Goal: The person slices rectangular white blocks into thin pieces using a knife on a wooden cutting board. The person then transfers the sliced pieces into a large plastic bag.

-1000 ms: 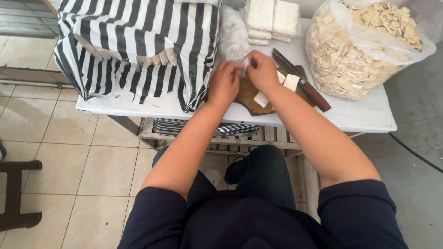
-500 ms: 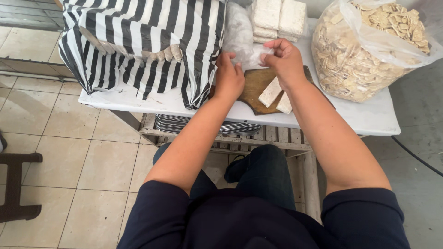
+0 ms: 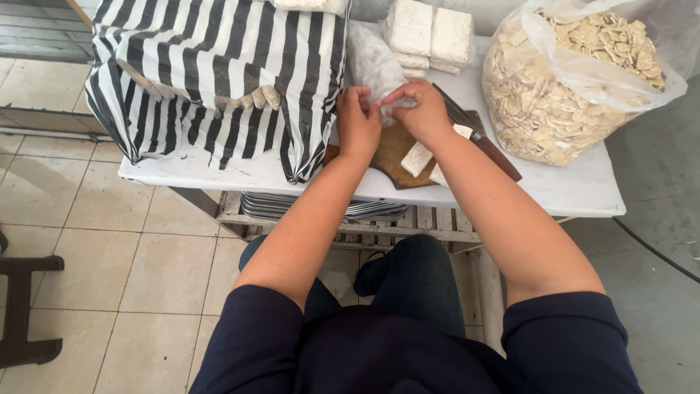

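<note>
A single camera sat on the person's head and looked steeply down past the chest and both forearms. It faced forward over the lap to the white table point(image 3: 219, 171), which crossed the upper half of the frame at arm's length. Tiled floor point(image 3: 109, 248) filled the lower left.

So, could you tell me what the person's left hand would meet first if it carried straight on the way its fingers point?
The left hand points up the table, so it would probably first meet the thin whitish plastic bag that its fingertips already pinch, with the stacked pale rectangular blocks beyond to the right. Depth is unclear.
</note>
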